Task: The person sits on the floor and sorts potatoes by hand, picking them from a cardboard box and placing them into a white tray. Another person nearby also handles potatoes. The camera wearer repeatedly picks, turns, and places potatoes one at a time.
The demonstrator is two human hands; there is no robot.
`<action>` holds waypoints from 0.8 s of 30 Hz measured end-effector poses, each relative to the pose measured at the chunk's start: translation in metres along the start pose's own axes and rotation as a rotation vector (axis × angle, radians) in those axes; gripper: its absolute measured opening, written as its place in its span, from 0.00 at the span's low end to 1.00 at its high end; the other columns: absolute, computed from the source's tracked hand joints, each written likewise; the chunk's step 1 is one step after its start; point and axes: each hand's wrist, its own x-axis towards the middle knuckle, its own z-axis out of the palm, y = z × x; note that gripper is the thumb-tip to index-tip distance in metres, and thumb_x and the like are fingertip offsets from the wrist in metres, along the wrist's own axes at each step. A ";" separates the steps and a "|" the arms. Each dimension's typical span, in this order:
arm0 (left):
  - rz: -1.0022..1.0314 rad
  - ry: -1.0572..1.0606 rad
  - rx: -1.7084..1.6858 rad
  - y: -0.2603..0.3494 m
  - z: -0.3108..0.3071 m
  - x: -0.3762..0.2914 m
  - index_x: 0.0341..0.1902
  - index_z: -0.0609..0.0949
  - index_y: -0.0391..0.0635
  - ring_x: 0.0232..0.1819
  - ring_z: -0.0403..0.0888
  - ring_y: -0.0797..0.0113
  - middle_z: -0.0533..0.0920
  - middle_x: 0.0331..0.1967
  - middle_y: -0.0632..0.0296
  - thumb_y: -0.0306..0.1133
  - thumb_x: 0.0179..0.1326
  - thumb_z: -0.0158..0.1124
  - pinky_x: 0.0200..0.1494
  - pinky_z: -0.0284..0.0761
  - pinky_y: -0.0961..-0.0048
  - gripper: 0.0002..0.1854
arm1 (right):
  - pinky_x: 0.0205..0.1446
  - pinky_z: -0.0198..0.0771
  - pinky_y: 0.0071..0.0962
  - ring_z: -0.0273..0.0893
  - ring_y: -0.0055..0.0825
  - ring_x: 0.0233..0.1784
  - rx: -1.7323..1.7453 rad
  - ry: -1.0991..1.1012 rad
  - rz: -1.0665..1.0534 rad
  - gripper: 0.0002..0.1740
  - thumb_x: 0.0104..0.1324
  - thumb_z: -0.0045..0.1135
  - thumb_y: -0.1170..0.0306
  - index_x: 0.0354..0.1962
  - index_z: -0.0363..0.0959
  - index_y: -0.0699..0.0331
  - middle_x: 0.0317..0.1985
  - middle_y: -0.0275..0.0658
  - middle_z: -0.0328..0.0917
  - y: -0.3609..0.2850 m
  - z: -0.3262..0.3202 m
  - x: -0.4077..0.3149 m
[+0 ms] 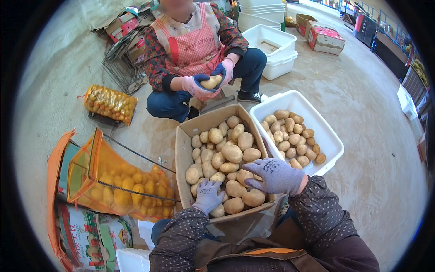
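Note:
A cardboard box point(182, 142) full of potatoes stands before me. My left hand point(208, 196), in a grey-purple work glove, rests on potatoes at the box's near left part; its fingertips are partly hidden among them, so I cannot tell if it grips one. Over the right side of the box, my right hand point(272, 174), gloved alike, reaches in with thumb and fingers apart around the edge of a potato point(245, 177); a firm hold is not clear. A white plastic tub point(326, 136) with smaller potatoes adjoins the box at the right. An orange mesh bag point(136, 190) of potatoes is at the left.
Across the box sits a co-worker in a checked apron point(200, 47), holding a potato point(211, 82) in gloved hands. A full mesh bag point(110, 103) lies behind at left. White tubs point(280, 61) are stacked beyond, near a carton point(326, 39). Printed cartons point(85, 234) lie near left.

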 end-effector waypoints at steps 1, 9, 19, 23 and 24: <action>0.013 -0.019 0.064 0.000 0.001 0.001 0.55 0.78 0.46 0.58 0.70 0.52 0.78 0.51 0.54 0.44 0.57 0.62 0.63 0.65 0.58 0.24 | 0.51 0.73 0.40 0.78 0.45 0.48 -0.005 0.003 -0.004 0.27 0.71 0.47 0.51 0.55 0.70 0.64 0.43 0.48 0.78 0.001 0.001 -0.001; -0.303 -0.175 -0.050 -0.008 -0.015 0.004 0.62 0.74 0.56 0.63 0.66 0.49 0.71 0.60 0.52 0.56 0.55 0.64 0.64 0.63 0.51 0.32 | 0.56 0.70 0.40 0.77 0.45 0.51 -0.009 -0.160 0.047 0.29 0.72 0.43 0.49 0.58 0.69 0.63 0.45 0.49 0.78 0.002 0.010 0.010; -0.400 -0.347 -0.122 -0.003 -0.044 -0.005 0.61 0.72 0.41 0.61 0.73 0.45 0.76 0.57 0.44 0.69 0.53 0.60 0.63 0.67 0.55 0.45 | 0.60 0.68 0.43 0.74 0.51 0.57 0.146 -0.296 0.022 0.33 0.70 0.45 0.48 0.63 0.65 0.61 0.51 0.55 0.78 -0.009 0.030 0.043; -0.442 -0.377 -0.191 -0.011 -0.042 -0.010 0.62 0.70 0.41 0.60 0.75 0.45 0.77 0.57 0.42 0.69 0.52 0.61 0.62 0.69 0.57 0.47 | 0.58 0.70 0.41 0.76 0.49 0.55 0.396 -0.141 0.055 0.34 0.70 0.47 0.48 0.65 0.60 0.60 0.49 0.54 0.78 -0.017 0.034 0.070; -0.445 -0.392 -0.204 -0.014 -0.040 -0.012 0.64 0.69 0.40 0.60 0.76 0.45 0.77 0.57 0.42 0.69 0.52 0.61 0.62 0.69 0.57 0.47 | 0.58 0.71 0.40 0.77 0.48 0.53 0.508 -0.070 0.044 0.34 0.71 0.48 0.48 0.65 0.60 0.60 0.49 0.53 0.79 -0.020 0.037 0.075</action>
